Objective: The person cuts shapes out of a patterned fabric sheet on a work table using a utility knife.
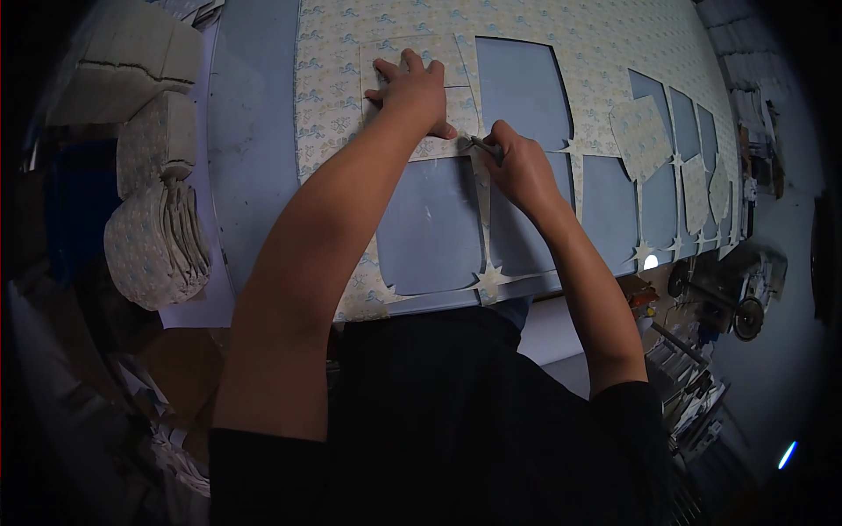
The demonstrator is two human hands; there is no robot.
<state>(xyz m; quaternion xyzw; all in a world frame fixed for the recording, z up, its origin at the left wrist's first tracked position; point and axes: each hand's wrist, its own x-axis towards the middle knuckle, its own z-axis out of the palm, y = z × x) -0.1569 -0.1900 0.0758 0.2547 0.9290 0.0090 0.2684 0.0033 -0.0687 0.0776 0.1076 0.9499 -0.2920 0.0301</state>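
Note:
My left hand (414,95) lies flat with fingers spread, pressing on a pale patterned panel (395,140) printed with small blue and yellow motifs. Just to its right, my right hand (524,171) pinches a slim grey tool that looks like a craft knife (482,145). The tool's tip touches the sheet by the panel's lower right edge, close to my left thumb. Both hands rest over a large sheet (614,31) of the same patterned material. Narrow strips (484,206) of it frame several cut-out openings, through which the blue-grey tabletop (430,219) shows.
Loose cut panels (640,136) lie on the sheet to the right. At the left, folded stacks of patterned pieces (158,245) sit on white paper (197,311) beside the table. A machine with a wheel (748,317) and cluttered shelving stand beyond the right edge.

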